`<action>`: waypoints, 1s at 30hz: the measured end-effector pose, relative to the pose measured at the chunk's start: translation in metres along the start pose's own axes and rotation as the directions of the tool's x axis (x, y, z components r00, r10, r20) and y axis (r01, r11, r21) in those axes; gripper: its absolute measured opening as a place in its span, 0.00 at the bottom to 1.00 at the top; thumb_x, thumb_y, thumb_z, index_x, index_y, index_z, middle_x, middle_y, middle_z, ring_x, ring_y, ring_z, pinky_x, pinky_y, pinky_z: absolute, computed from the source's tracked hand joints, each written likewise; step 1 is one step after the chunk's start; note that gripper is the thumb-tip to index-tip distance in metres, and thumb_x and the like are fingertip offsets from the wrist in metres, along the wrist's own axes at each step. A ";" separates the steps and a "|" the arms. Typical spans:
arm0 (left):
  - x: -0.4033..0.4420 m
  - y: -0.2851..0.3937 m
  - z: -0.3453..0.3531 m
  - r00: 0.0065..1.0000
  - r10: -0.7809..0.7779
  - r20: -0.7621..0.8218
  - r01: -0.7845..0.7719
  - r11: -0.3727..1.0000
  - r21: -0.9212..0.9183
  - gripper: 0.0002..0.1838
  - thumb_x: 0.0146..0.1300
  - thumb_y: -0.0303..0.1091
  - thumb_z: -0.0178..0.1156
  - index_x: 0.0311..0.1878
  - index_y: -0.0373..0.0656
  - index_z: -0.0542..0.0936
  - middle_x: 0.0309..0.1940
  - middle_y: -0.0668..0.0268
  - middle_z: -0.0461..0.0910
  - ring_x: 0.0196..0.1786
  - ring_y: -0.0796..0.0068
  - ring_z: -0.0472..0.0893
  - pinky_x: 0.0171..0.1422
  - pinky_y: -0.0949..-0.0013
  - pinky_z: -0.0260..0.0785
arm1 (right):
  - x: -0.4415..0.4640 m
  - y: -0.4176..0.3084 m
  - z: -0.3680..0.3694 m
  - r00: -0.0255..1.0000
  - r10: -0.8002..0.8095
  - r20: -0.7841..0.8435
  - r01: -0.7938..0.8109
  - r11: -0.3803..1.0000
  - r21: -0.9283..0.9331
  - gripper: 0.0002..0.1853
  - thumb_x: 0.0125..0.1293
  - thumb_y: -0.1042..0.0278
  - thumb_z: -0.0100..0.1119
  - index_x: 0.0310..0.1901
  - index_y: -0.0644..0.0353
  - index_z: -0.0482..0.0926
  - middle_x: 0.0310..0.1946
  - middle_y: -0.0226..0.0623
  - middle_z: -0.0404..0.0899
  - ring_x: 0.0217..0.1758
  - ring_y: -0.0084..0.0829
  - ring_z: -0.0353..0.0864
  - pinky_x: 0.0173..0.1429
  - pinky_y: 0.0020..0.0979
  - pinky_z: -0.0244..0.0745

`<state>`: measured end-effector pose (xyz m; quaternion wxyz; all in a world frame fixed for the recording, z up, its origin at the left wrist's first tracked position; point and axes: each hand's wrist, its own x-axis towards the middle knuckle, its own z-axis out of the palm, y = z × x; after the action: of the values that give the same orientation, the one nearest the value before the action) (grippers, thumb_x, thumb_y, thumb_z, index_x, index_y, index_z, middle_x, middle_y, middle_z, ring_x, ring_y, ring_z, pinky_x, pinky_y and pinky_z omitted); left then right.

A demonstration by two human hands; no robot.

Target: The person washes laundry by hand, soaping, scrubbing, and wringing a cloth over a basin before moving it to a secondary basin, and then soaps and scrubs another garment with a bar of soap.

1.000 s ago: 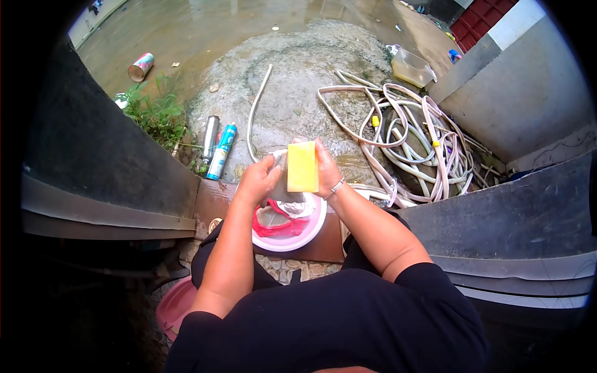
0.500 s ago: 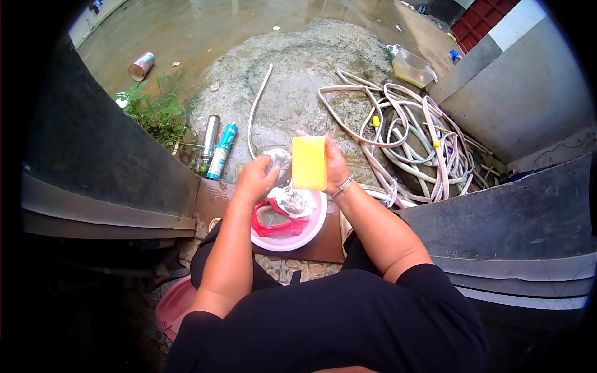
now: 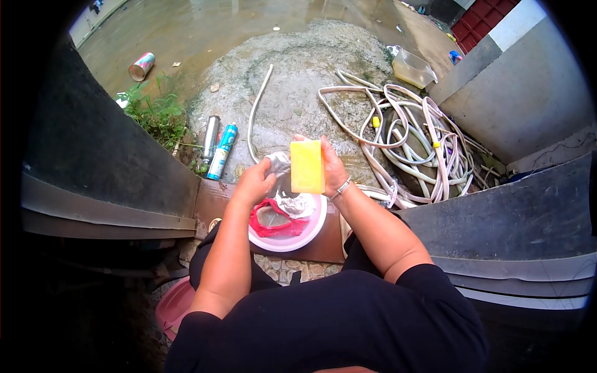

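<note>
In my right hand I hold a yellow bar of soap upright, its broad face toward me and the fingers behind it. My left hand grips a bunched white cloth just left of the soap. Part of the cloth hangs toward the pink basin below both hands. Inside the basin lie more white fabric and a red cloth, apparently wet. Whether the held cloth joins the white fabric in the basin, I cannot tell.
A tangled pale hose lies at right, with one end ahead. Two spray cans, one blue and one silver, rest at left. Dark panels flank both sides. A clear tub stands farther back; a pink basin sits lower left.
The soap and my right hand have shifted slightly down and left. My left hand, still holding the white cloth, has moved a little, and the fabric in the basin has shifted slightly.
</note>
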<state>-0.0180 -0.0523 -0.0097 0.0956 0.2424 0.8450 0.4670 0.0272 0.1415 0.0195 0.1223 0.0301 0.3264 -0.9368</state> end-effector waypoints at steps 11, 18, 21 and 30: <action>-0.006 0.048 -0.007 0.989 -0.018 0.146 0.037 0.992 -0.123 0.27 0.39 0.28 0.66 0.49 0.42 0.74 0.41 0.56 0.79 0.47 0.62 0.78 0.50 0.65 0.68 | -0.014 0.007 0.035 0.969 0.116 0.217 -0.090 0.988 -0.124 0.35 0.64 0.38 0.43 0.63 0.58 0.60 0.49 0.38 0.73 0.48 0.28 0.75 0.52 0.32 0.72; -0.002 0.020 0.010 0.942 -0.237 0.238 0.269 0.956 -0.113 0.18 0.44 0.27 0.61 0.43 0.40 0.78 0.40 0.56 0.80 0.45 0.62 0.78 0.51 0.65 0.67 | -0.008 0.002 0.026 0.998 0.042 0.036 -0.026 0.935 -0.353 0.33 0.64 0.40 0.43 0.61 0.60 0.63 0.48 0.39 0.74 0.45 0.30 0.76 0.50 0.32 0.72; 0.004 -0.009 0.021 0.992 -0.066 0.105 0.061 0.997 0.046 0.13 0.52 0.27 0.51 0.42 0.39 0.76 0.39 0.51 0.79 0.45 0.57 0.78 0.48 0.62 0.69 | -0.002 0.008 0.021 0.908 -0.392 -0.147 0.107 0.556 -0.824 0.31 0.63 0.43 0.49 0.59 0.58 0.64 0.48 0.42 0.73 0.44 0.35 0.75 0.50 0.34 0.71; -0.011 0.030 0.028 0.996 -0.041 0.076 0.042 0.999 -0.018 0.13 0.50 0.34 0.56 0.38 0.38 0.76 0.32 0.48 0.78 0.39 0.49 0.78 0.42 0.58 0.69 | 0.008 0.034 0.003 0.885 -0.458 0.090 0.146 0.090 -0.985 0.30 0.55 0.57 0.57 0.59 0.57 0.65 0.48 0.52 0.70 0.51 0.47 0.69 0.58 0.38 0.63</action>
<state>0.0121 -0.0233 -0.0007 0.1395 0.2414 0.8411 0.4635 0.0280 0.1125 0.0005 -0.1255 -0.0106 0.8602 -0.4942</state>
